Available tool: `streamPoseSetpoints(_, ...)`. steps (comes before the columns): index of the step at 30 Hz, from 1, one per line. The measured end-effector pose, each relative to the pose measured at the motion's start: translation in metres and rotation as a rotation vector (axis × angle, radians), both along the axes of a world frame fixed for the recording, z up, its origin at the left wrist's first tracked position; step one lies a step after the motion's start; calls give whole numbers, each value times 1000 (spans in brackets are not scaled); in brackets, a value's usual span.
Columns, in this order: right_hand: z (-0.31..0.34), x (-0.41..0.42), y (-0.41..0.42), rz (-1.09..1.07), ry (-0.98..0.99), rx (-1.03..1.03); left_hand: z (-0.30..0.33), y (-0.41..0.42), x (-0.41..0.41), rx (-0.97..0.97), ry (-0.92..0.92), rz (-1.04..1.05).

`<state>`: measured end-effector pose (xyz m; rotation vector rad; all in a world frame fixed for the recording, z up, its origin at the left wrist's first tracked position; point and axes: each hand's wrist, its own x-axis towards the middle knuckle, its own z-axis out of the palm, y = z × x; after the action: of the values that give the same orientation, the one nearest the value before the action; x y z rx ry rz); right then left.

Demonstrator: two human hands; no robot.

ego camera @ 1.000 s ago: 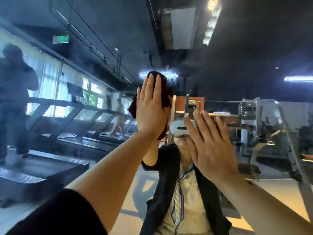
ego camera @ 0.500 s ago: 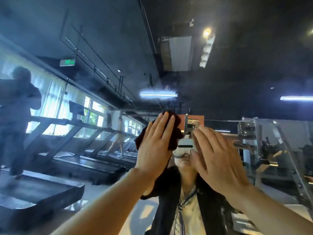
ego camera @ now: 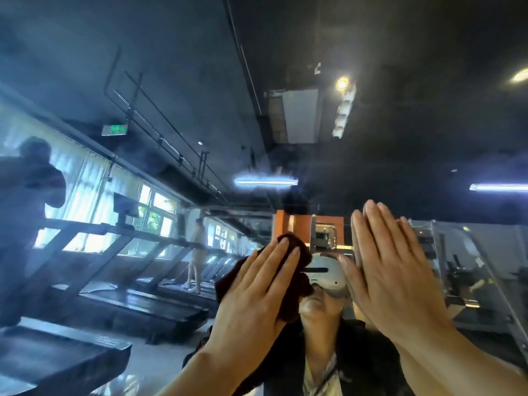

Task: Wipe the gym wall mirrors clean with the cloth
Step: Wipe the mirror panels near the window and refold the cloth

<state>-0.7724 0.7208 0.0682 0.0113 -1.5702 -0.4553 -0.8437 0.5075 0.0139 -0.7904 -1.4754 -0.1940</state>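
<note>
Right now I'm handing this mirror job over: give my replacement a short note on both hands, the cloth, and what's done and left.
Left hand: flat, fingers straight, pressing the dark red cloth against the mirror.
Right hand: flat, bare, open near the glass beside it; contact unclear.
Done: cannot tell how much has been wiped.
Left: the pane on the left looks hazy and smeared; keep wiping there and upward.

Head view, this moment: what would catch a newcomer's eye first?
Two raised hands low in the middle: the left hand presses a dark cloth flat against the mirror, the right hand lies bare on the glass beside it. Treadmills before bright windows show reflected on the left.
</note>
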Motion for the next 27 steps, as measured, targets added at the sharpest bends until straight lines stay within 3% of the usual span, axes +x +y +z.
streamPoseSetpoints(3,4,0,1,72,18,13,38,-14,-4,36,-1,-11)
streamPoseSetpoints(8,32,13,17,74,75,-113,138,-53,-13,444,-146,-32)
streamPoseSetpoints(12,29,4,21,31,76,-157,179,-46,-9,609,-236,-9)
streamPoseSetpoints(18,26,3,22,74,87,-129,204,48,28,494,-155,-25)
streamPoseSetpoints(27,2,15,71,242,-60,105,215,196,78,245,-32,-98)
